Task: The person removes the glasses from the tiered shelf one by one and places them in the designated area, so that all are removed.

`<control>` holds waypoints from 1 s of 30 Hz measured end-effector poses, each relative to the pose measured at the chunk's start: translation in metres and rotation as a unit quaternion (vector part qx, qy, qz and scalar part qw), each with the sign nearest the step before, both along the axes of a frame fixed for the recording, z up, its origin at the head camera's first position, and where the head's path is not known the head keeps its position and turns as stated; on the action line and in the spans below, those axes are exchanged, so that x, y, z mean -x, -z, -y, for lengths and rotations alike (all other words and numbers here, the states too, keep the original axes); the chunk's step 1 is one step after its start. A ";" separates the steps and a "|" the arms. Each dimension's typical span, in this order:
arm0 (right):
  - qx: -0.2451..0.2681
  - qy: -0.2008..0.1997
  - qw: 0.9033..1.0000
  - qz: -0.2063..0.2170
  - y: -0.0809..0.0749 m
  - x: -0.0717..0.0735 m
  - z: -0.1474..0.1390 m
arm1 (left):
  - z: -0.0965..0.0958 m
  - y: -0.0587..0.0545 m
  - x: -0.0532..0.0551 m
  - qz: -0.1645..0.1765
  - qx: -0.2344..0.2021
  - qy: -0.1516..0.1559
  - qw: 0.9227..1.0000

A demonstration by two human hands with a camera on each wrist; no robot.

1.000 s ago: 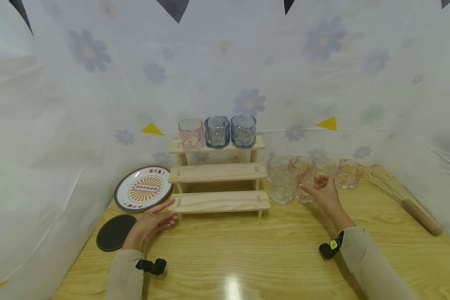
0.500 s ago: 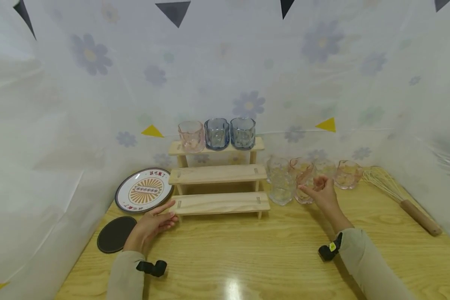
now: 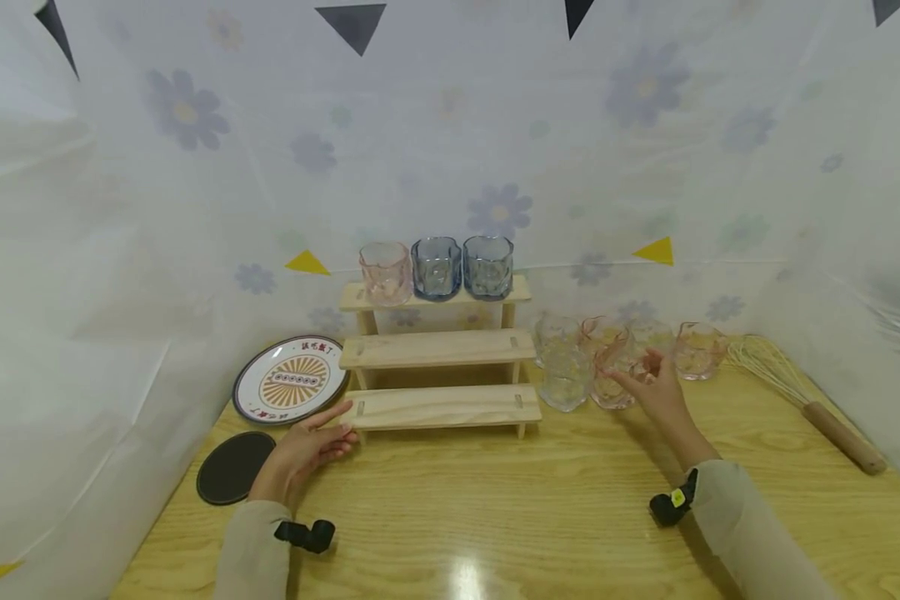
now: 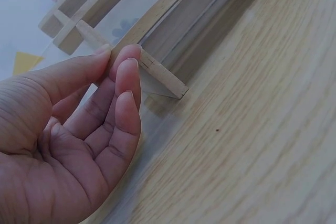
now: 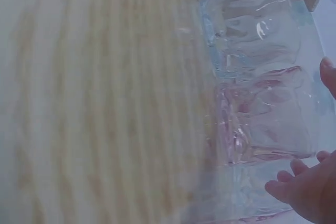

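In the head view my left hand (image 3: 302,454) is at the left end of a three-tier wooden rack (image 3: 442,407). Thumb and index finger pinch the end of its lowest board (image 4: 152,17) in the left wrist view. My right hand (image 3: 663,398) is beside a pink glass (image 3: 610,385) at the front of a group of glasses. The right wrist view shows its thumb and fingers spread apart near that glass's rim, holding nothing. A clear glass (image 3: 566,383) stands directly left of the pink one. On the rack's top tier are a pink tumbler (image 3: 386,275) and two blue tumblers (image 3: 437,271).
More clear and pink glasses stand behind, including a pink glass (image 3: 697,350) at the right. A whisk (image 3: 817,400) with a wooden handle lies far right. Left of the rack are a patterned plate (image 3: 258,392) and a black round mat (image 3: 232,471).
My right hand's thumb and fingers have parted, and the hand has shifted slightly right and down at the front pink glass. The left hand stays at the rack's end.
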State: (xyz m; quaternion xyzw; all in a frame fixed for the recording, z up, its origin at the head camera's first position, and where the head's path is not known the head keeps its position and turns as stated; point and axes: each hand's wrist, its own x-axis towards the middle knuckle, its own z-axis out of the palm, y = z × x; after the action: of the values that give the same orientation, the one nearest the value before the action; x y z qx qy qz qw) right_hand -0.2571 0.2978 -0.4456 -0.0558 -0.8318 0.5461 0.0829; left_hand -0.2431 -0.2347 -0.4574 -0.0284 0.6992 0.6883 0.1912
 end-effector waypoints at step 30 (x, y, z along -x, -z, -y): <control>-0.041 -0.126 0.986 -0.102 -0.101 0.056 0.093 | -0.001 0.000 0.000 -0.002 0.001 -0.003 1.000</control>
State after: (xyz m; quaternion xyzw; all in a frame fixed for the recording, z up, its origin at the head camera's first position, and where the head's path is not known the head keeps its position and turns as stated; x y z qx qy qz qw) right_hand -0.3127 0.2046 -0.3447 0.1088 -0.8408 0.5208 0.1003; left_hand -0.2432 -0.2341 -0.4570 -0.0290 0.7002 0.6882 0.1879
